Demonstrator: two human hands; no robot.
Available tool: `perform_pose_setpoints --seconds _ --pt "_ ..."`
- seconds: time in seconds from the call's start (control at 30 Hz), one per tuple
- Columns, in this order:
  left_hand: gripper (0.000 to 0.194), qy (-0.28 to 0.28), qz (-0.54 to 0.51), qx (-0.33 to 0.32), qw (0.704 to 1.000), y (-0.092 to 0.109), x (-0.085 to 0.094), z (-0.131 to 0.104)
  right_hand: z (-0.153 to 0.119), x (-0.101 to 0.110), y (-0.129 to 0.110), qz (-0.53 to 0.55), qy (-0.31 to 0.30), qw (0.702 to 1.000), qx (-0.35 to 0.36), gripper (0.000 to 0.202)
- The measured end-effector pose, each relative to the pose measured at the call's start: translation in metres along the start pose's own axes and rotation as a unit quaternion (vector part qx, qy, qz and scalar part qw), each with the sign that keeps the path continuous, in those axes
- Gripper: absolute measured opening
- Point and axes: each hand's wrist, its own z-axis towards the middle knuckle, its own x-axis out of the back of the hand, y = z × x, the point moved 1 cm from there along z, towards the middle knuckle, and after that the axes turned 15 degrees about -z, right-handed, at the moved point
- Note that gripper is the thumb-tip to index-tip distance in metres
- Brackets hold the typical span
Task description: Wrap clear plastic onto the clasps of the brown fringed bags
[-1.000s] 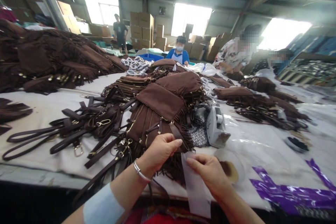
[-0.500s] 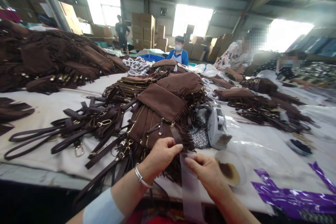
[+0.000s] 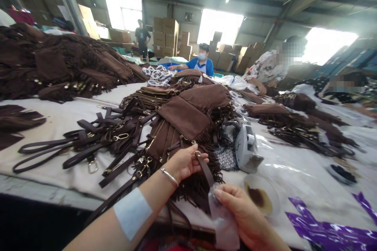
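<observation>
The person's left hand [image 3: 188,162] is palm up with its fingers a bit bent. A flat brown strap [image 3: 206,170] lies at its fingertips. It is hard to tell if these fingers pinch the strap or only touch it. The right hand [image 3: 243,210] is closed, with thumb and finger pinching the top of a see-through plastic sleeve [image 3: 225,223]. The sleeve hangs down by the table edge. The low end of the strap meets the sleeve's top, right beside the right thumb.

The strap slants down between the two hands, in front of a brown bag with fringe [image 3: 184,119]. The bag lies on a pile in the middle of the white table [image 3: 73,111]. To the left of the bag is a messy heap of brown straps with loops [image 3: 100,137]. To the right stands a white gadget [image 3: 246,147], and nearer is a round clear thing with brown inside [image 3: 259,200].
</observation>
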Motion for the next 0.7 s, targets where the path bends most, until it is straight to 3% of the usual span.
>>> perform_pose_setpoints --seconds 0.13,0.27,0.53,0.7 --pt "0.018 0.019 -0.053 -0.071 0.996 0.002 -0.019 0.018 -0.009 0.005 0.007 -0.028 0.010 1.000 -0.011 0.039" --pt "0.022 -0.022 -0.017 -0.119 0.992 0.001 -0.025 0.008 0.000 0.009 0.010 -0.055 0.040 0.998 0.000 0.041" --pt "0.036 -0.122 0.052 -0.112 0.985 -0.001 -0.016 -0.013 0.053 -0.014 -0.027 -0.071 0.061 0.994 0.063 0.041" --pt "0.035 -0.095 0.082 -0.140 0.982 -0.005 -0.001 -0.017 0.082 -0.028 -0.042 -0.067 0.063 0.989 0.117 0.038"
